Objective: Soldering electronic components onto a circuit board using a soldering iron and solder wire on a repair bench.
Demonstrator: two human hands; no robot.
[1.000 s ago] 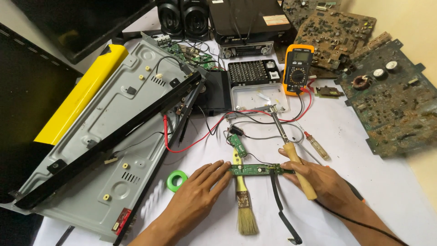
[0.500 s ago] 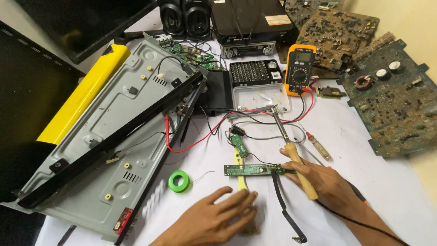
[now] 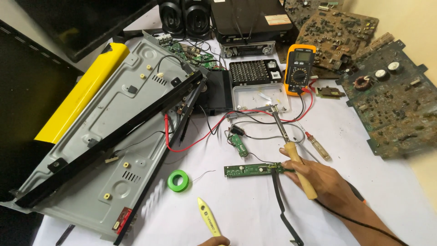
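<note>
My right hand (image 3: pixel 325 182) grips the wooden handle of a soldering iron (image 3: pixel 291 152). The iron's metal tip points away from me toward a clear plastic lid (image 3: pixel 259 95). The same hand's fingers rest on the right end of a narrow green circuit board (image 3: pixel 250 169) lying on the white cloth. A black ribbon cable (image 3: pixel 281 209) hangs from that board toward me. Only a sliver of my left hand (image 3: pixel 214 241) shows at the bottom edge, holding the lower end of a yellow-handled brush (image 3: pixel 208 217). A green tape roll (image 3: pixel 178 181) lies left of the board.
A large grey metal chassis (image 3: pixel 114 136) with a black bar and a yellow panel (image 3: pixel 82 95) fills the left. At the back stand a multimeter (image 3: pixel 298 68), a bit set case (image 3: pixel 252 73) and speakers (image 3: pixel 186 16). Old circuit boards (image 3: pixel 391 100) lie right, with a screwdriver (image 3: pixel 318 146) nearer.
My left hand left the narrow green board, closed over the brush and drew it down and left to the bottom edge. The right hand and soldering iron stayed put.
</note>
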